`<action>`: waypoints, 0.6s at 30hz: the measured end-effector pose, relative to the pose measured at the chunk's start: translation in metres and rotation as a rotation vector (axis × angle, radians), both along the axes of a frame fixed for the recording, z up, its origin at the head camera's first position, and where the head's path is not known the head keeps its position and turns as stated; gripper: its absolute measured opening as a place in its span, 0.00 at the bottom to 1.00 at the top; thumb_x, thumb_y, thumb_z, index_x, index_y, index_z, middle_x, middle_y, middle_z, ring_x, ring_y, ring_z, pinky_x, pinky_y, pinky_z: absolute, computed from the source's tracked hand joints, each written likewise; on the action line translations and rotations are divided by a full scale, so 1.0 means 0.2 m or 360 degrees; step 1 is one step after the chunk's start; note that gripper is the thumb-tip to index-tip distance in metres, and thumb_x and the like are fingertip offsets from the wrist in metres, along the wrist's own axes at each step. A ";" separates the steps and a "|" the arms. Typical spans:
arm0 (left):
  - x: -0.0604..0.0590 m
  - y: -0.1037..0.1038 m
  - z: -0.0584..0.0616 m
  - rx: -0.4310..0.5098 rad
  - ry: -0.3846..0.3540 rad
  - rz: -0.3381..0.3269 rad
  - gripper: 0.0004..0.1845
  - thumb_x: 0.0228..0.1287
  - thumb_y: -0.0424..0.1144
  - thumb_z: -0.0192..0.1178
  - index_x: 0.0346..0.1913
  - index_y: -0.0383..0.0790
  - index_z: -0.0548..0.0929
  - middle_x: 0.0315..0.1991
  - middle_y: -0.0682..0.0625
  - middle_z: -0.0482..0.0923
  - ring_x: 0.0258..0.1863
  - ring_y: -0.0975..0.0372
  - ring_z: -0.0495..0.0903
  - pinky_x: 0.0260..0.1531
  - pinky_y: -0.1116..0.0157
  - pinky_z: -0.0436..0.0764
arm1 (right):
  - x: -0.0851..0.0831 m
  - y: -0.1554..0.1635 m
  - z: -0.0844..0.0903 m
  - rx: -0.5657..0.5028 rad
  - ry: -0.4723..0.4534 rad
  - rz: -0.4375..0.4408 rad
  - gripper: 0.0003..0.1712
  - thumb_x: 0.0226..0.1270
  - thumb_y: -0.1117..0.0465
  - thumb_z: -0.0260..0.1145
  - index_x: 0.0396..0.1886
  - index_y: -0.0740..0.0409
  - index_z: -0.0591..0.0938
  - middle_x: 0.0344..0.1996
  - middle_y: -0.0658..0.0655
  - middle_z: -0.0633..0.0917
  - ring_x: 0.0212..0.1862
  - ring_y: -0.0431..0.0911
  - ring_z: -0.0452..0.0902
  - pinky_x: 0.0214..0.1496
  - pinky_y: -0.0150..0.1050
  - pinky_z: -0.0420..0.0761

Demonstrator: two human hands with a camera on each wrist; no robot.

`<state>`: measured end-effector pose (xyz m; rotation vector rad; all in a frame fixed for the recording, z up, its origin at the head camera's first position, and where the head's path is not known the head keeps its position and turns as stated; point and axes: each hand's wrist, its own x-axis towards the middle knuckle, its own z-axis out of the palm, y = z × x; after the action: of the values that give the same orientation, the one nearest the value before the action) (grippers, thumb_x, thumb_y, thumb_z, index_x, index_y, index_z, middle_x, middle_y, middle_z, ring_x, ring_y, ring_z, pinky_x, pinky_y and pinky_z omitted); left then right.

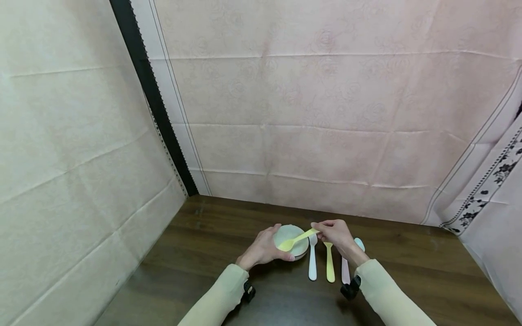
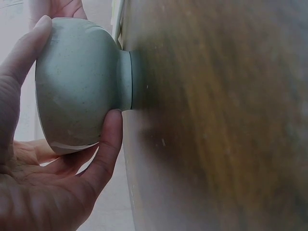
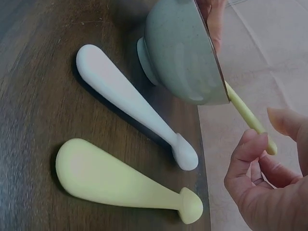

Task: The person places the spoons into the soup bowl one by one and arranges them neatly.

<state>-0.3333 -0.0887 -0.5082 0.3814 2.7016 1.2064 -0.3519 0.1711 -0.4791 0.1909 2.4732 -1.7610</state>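
Observation:
In the head view my left hand (image 1: 267, 248) holds a pale green bowl (image 2: 79, 82) by its side, with thumb and fingers spread around it. The bowl stands upright, its foot on the table in the left wrist view. A yellow spoon (image 1: 289, 244) slants across the bowl's opening, its scoop over the inside and its handle beyond the rim. My right hand (image 1: 336, 233) has its curled fingers at the handle end of that spoon. A small gap shows between thumb and handle in the right wrist view.
Right of the bowl lie a white utensil (image 3: 120, 94) and a yellow utensil (image 3: 115, 178) side by side. A pink handle (image 1: 345, 270) and a light blue piece (image 1: 359, 243) show partly behind the right wrist. Cloth walls (image 1: 326, 113) border the brown table (image 1: 212, 235).

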 end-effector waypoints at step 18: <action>0.00 -0.01 -0.01 0.0067 0.0005 -0.0038 0.66 0.50 0.55 0.88 0.86 0.36 0.61 0.84 0.35 0.65 0.81 0.42 0.67 0.77 0.40 0.72 | 0.08 0.11 0.04 0.0077 0.0070 -0.0056 0.29 0.77 0.47 0.73 0.54 0.72 0.87 0.31 0.52 0.89 0.33 0.37 0.81 0.40 0.34 0.87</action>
<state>-0.3334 -0.0907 -0.5102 0.4202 2.6703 1.2588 -0.3367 0.1927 -0.4703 0.2032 2.5604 -1.7384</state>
